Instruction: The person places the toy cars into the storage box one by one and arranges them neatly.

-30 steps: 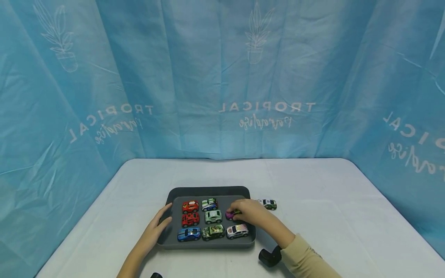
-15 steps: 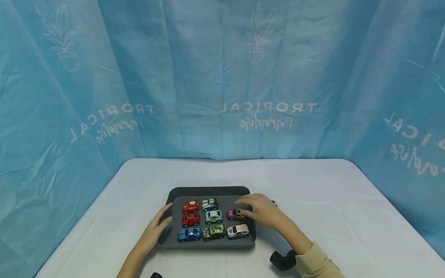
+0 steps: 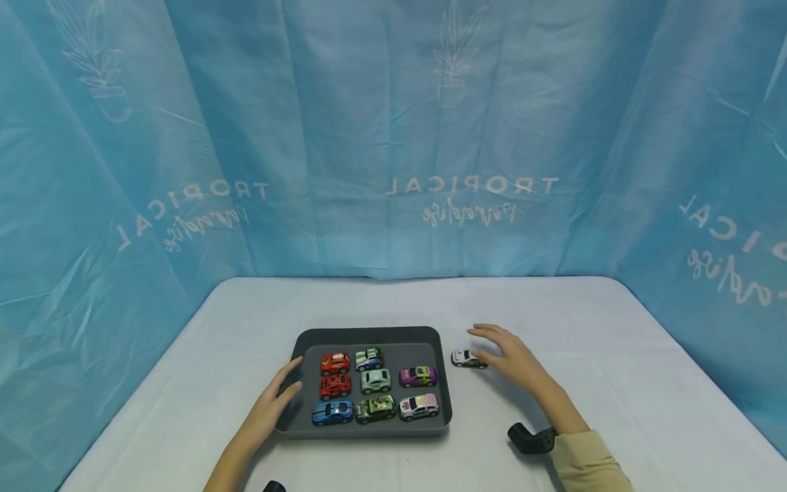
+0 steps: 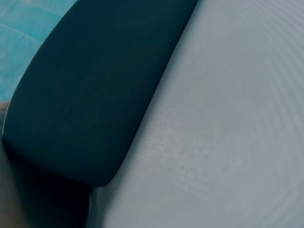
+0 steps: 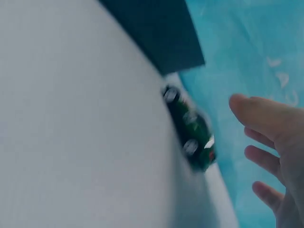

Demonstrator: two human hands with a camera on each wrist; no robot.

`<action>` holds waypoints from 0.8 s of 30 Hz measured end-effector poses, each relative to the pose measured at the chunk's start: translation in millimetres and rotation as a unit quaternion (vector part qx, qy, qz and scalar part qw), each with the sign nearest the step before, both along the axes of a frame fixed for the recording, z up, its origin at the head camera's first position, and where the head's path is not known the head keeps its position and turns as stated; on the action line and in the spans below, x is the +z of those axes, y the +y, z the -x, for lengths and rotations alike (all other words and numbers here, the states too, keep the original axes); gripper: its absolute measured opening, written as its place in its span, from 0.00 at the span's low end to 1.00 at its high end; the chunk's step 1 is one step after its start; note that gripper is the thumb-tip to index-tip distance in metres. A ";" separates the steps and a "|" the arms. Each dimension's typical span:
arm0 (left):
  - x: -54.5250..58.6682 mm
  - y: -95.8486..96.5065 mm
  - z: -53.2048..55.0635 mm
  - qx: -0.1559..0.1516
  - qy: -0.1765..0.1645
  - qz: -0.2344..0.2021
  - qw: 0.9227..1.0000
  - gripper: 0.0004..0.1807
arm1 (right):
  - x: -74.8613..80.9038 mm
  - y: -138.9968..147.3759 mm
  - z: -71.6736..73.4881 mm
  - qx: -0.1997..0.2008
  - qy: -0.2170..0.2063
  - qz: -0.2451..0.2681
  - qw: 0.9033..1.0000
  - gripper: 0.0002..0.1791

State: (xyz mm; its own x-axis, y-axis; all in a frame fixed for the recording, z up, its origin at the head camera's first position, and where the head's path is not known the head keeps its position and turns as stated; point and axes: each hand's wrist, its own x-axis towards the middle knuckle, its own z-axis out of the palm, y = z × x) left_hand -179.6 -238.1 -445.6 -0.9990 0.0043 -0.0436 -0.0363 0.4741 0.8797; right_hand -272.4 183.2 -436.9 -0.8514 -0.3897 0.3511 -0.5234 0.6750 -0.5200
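In the head view my left hand (image 3: 266, 412) rests against the left rim of a dark grey tray (image 3: 363, 335), fingers spread. Several toy cars stand in the tray, among them a purple toy car (image 3: 418, 376) at the right and a white one (image 3: 419, 406) in front of it. Right of the tray, a white and green toy car (image 3: 468, 359) stands on the table. Over this car my right hand (image 3: 515, 357) hovers with fingers apart, holding nothing. The right wrist view has the same toy car (image 5: 190, 130), blurred, beside the spread fingers.
A white cloth covers the table (image 3: 553, 321). Blue curtains (image 3: 393, 137) hang behind and at both sides. Black wrist-camera parts (image 3: 530, 439) sit by the right wrist. Other cars in the tray include a blue one (image 3: 333, 413) and a red one (image 3: 335, 387).
My right hand has let go of the purple toy car in the tray and moved right to the white and green car. The left hand stays at the tray's rim.
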 end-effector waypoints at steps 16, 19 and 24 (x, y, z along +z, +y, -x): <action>0.5 0.0 0.7 -0.003 -0.002 -0.004 1.000 0.30 | -28.6 6.3 4.8 0.007 -0.084 0.025 0.996 0.24; 0.7 0.3 0.9 -0.003 -0.003 -0.004 1.000 0.30 | -28.9 6.2 4.4 -0.008 -0.093 0.029 0.995 0.22; 0.9 0.3 0.6 -0.001 -0.006 0.001 1.000 0.30 | -27.8 5.4 3.7 -0.019 -0.101 0.040 0.994 0.22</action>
State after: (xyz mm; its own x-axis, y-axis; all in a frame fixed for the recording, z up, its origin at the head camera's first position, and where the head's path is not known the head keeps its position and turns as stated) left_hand -180.2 -237.7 -444.7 -0.9985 0.0055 -0.0546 -0.0454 0.4751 0.8788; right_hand -276.1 188.6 -464.7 -0.9209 -0.3344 0.2003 -0.3785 0.6443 -0.6645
